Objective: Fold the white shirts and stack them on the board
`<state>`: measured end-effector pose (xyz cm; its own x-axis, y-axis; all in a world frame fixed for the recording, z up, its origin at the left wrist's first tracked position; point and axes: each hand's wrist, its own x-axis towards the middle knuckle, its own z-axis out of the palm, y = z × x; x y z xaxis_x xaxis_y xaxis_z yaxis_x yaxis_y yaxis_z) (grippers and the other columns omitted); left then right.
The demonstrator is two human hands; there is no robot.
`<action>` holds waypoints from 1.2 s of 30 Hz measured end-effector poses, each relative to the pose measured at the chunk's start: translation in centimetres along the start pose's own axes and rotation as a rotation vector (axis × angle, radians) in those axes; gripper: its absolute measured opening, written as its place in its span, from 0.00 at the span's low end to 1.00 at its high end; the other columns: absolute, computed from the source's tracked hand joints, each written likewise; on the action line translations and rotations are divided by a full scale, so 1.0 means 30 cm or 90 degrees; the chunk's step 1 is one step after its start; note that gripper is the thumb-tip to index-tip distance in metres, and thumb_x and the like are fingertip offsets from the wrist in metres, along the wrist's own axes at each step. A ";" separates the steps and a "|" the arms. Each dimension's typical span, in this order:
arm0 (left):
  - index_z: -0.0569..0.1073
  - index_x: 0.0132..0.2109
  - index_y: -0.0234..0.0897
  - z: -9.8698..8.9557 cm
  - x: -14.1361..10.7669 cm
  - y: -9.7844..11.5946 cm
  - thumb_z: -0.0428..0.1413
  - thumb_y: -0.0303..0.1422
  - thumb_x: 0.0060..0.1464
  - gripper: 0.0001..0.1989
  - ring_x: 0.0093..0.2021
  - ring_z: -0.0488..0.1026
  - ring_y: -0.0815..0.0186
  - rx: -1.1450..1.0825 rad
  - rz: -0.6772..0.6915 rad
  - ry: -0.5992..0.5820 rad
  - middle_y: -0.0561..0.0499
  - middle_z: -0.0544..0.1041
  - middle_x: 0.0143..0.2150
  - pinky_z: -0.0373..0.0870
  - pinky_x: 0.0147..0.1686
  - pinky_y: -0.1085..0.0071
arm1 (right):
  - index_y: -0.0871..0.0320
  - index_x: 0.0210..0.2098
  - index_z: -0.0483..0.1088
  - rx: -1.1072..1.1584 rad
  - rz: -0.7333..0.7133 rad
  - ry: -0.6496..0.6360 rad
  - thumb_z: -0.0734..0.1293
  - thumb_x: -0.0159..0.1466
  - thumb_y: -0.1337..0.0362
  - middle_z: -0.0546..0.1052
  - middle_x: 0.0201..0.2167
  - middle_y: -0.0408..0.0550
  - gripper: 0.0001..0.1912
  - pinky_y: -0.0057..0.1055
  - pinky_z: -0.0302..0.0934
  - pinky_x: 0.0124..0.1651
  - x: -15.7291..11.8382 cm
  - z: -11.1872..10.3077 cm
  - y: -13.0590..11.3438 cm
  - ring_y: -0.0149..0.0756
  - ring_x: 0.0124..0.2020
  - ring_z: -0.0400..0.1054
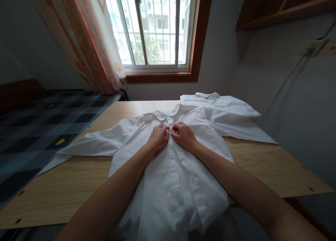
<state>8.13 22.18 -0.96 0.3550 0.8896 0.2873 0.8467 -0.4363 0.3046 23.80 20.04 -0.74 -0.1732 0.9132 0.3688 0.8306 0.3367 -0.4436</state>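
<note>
A white button-up shirt lies spread on the wooden table, its collar towards the window and both sleeves stretched out sideways. The lower part hangs over the near edge of the table. Just below the collar, my left hand pinches the front placket from the left. My right hand is closed on the placket's other edge, close beside the left. Fingers hide the button or buttonhole between them. Further down, the placket shows small buttons, and the two front edges lie apart.
A folded white shirt rests at the table's far right, touching the spread one. The wooden table has small dark holes near its edges. To the left is a bed with a checked cover; a curtain hangs beside the window.
</note>
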 end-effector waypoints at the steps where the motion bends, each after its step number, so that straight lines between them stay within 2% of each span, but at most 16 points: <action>1: 0.79 0.48 0.34 0.002 0.002 -0.002 0.53 0.26 0.57 0.15 0.44 0.74 0.60 0.006 0.001 -0.003 0.44 0.76 0.41 0.70 0.52 0.64 | 0.58 0.35 0.75 0.002 0.002 -0.015 0.64 0.63 0.68 0.76 0.36 0.49 0.07 0.28 0.60 0.42 0.000 0.004 0.001 0.36 0.38 0.69; 4: 0.79 0.48 0.36 0.007 0.007 -0.009 0.52 0.27 0.57 0.15 0.44 0.74 0.60 0.004 -0.005 -0.011 0.45 0.76 0.41 0.69 0.52 0.65 | 0.59 0.35 0.76 -0.001 0.006 -0.047 0.64 0.63 0.68 0.76 0.36 0.50 0.08 0.28 0.59 0.41 -0.004 0.013 0.006 0.36 0.37 0.69; 6: 0.77 0.53 0.35 0.008 0.008 -0.011 0.51 0.25 0.56 0.20 0.44 0.74 0.60 -0.013 -0.019 -0.009 0.45 0.76 0.41 0.69 0.53 0.64 | 0.60 0.35 0.76 0.001 0.001 -0.046 0.63 0.63 0.68 0.76 0.36 0.50 0.09 0.28 0.59 0.41 -0.005 0.015 0.009 0.35 0.36 0.68; 9: 0.65 0.67 0.33 0.004 0.003 -0.003 0.50 0.24 0.56 0.31 0.46 0.72 0.59 -0.028 -0.030 0.002 0.45 0.76 0.42 0.67 0.55 0.64 | 0.60 0.33 0.76 0.014 -0.010 -0.038 0.63 0.64 0.68 0.75 0.34 0.50 0.09 0.28 0.58 0.41 -0.006 0.015 0.015 0.35 0.36 0.68; 11: 0.62 0.69 0.35 -0.002 -0.004 0.012 0.50 0.24 0.56 0.33 0.48 0.71 0.58 0.002 -0.022 -0.013 0.44 0.75 0.45 0.66 0.56 0.63 | 0.61 0.32 0.77 0.031 -0.018 -0.033 0.64 0.63 0.69 0.75 0.33 0.49 0.09 0.28 0.58 0.41 -0.007 0.016 0.020 0.35 0.35 0.67; 14: 0.71 0.63 0.42 -0.009 -0.014 0.038 0.49 0.27 0.59 0.25 0.53 0.69 0.56 0.095 -0.011 -0.055 0.43 0.73 0.48 0.63 0.58 0.62 | 0.61 0.33 0.77 0.068 -0.031 -0.024 0.65 0.62 0.71 0.75 0.32 0.48 0.08 0.28 0.59 0.43 -0.008 0.017 0.028 0.34 0.36 0.67; 16: 0.74 0.60 0.44 -0.012 -0.018 0.051 0.49 0.30 0.62 0.22 0.55 0.68 0.55 0.143 -0.018 -0.070 0.43 0.73 0.50 0.63 0.57 0.61 | 0.61 0.32 0.77 0.091 -0.033 -0.022 0.65 0.60 0.73 0.75 0.31 0.48 0.08 0.28 0.60 0.45 -0.008 0.018 0.033 0.34 0.37 0.68; 20: 0.71 0.63 0.43 -0.015 -0.014 0.059 0.46 0.33 0.65 0.22 0.56 0.68 0.54 0.180 -0.031 -0.085 0.42 0.73 0.53 0.64 0.56 0.61 | 0.62 0.32 0.79 0.116 -0.021 -0.031 0.64 0.59 0.76 0.77 0.32 0.50 0.11 0.28 0.61 0.47 -0.008 0.013 0.041 0.35 0.37 0.69; 24: 0.69 0.64 0.36 -0.015 -0.005 0.054 0.44 0.32 0.66 0.23 0.57 0.68 0.55 0.188 -0.033 -0.102 0.39 0.74 0.53 0.63 0.57 0.61 | 0.62 0.33 0.80 0.125 -0.021 -0.042 0.63 0.58 0.77 0.78 0.34 0.51 0.13 0.27 0.61 0.47 -0.008 0.003 0.045 0.34 0.37 0.70; 30: 0.72 0.60 0.34 -0.014 0.003 0.043 0.47 0.31 0.64 0.21 0.55 0.70 0.54 0.155 -0.023 -0.079 0.38 0.75 0.51 0.65 0.56 0.61 | 0.61 0.30 0.80 0.102 -0.036 -0.042 0.63 0.59 0.76 0.80 0.31 0.50 0.13 0.27 0.60 0.46 -0.006 -0.009 0.049 0.35 0.36 0.70; 36: 0.79 0.51 0.35 -0.027 -0.001 -0.012 0.51 0.29 0.61 0.16 0.43 0.75 0.61 0.004 -0.014 -0.035 0.43 0.75 0.44 0.70 0.48 0.68 | 0.61 0.31 0.79 0.094 -0.016 -0.050 0.62 0.59 0.77 0.79 0.33 0.51 0.13 0.27 0.60 0.47 -0.004 -0.005 0.041 0.35 0.38 0.70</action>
<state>7.50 22.19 -0.36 0.3576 0.9051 0.2301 0.8570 -0.4160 0.3043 24.93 20.32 -1.19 -0.2383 0.9175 0.3185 0.7393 0.3840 -0.5532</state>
